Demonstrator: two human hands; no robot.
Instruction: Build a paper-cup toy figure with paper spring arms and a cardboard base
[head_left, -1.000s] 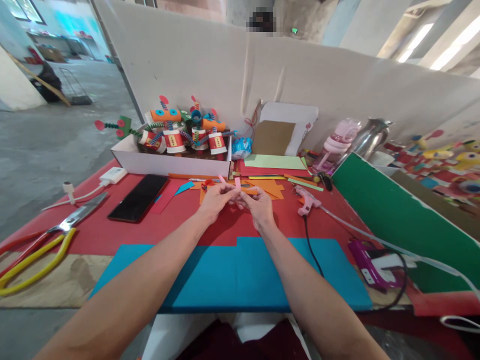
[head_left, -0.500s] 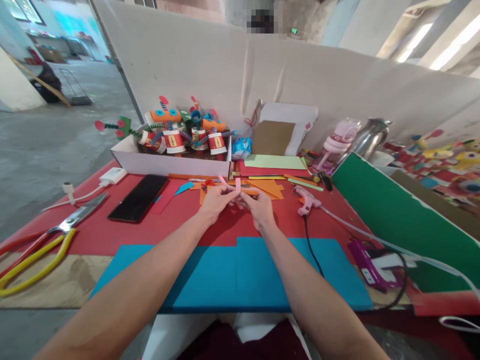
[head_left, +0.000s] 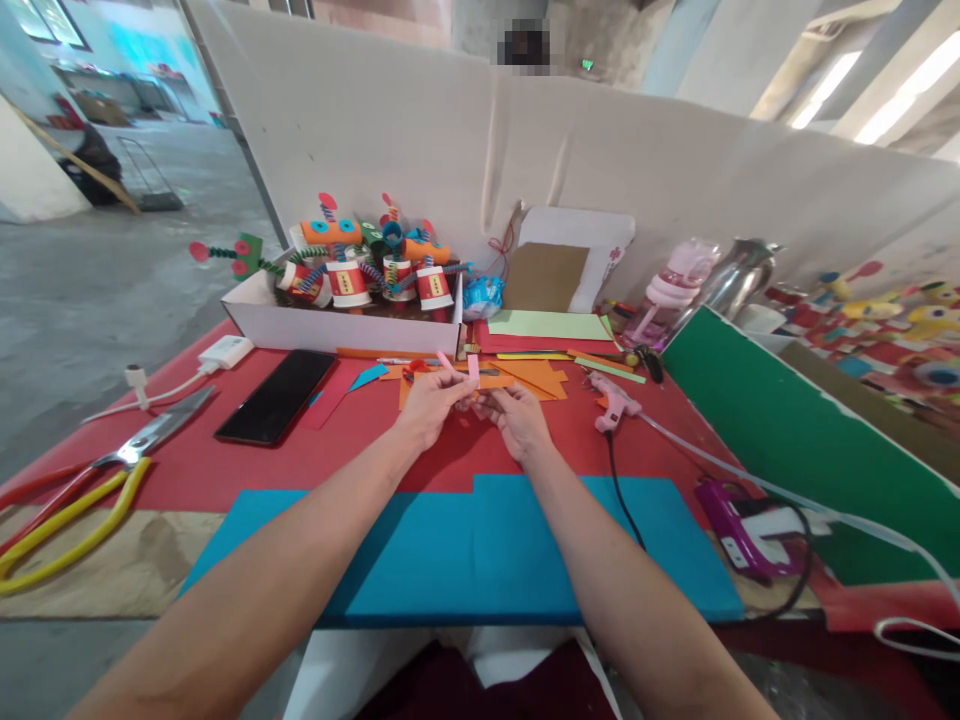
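Pink paper strips (head_left: 473, 371) stick up from between my hands over the middle of the red table covering (head_left: 390, 460). My left hand (head_left: 429, 405) pinches them between thumb and fingers. From the other side my right hand (head_left: 517, 415) meets the strips with its thumb and fingertips closed together; the exact grip is partly hidden. Just behind the hands lie orange paper pieces (head_left: 551, 380). A pink glue gun (head_left: 616, 405) rests to the right of my right hand.
Large scissors (head_left: 135, 450) and a black phone (head_left: 277, 398) lie left. A white box (head_left: 337, 328) holds several paper-cup figures. Blue sheets (head_left: 525, 550) cover the front edge. At right are a purple power strip (head_left: 739, 530), its cable and a green board (head_left: 810, 440).
The fingers of my right hand have shifted slightly down and straightened a little at the pink strips. The upright strip end has moved slightly left. My left hand stays nearly still.
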